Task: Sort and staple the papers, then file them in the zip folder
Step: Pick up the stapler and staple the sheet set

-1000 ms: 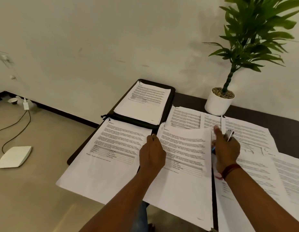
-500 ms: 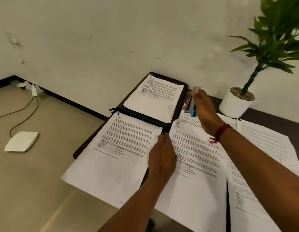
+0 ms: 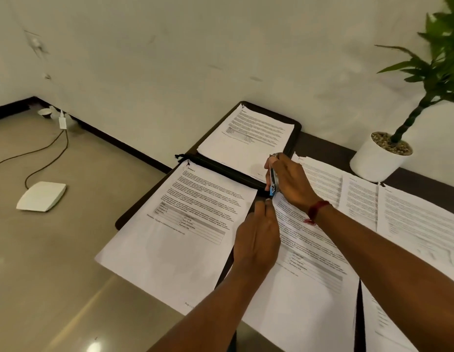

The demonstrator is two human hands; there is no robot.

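table (image 3: 322, 146): dark, by a pale wall, sheets all over.
zip folder (image 3: 295, 126): open at the far corner, one printed stack (image 3: 246, 141) lying in it.
pot (image 3: 373, 163): white, pebbles and a plant inside.
right hand (image 3: 293, 185): you're clutching the stapler (image 3: 272, 185) at the middle stack (image 3: 309, 288)'s top-left corner.
left hand (image 3: 256, 245): pinching that stack's edge.
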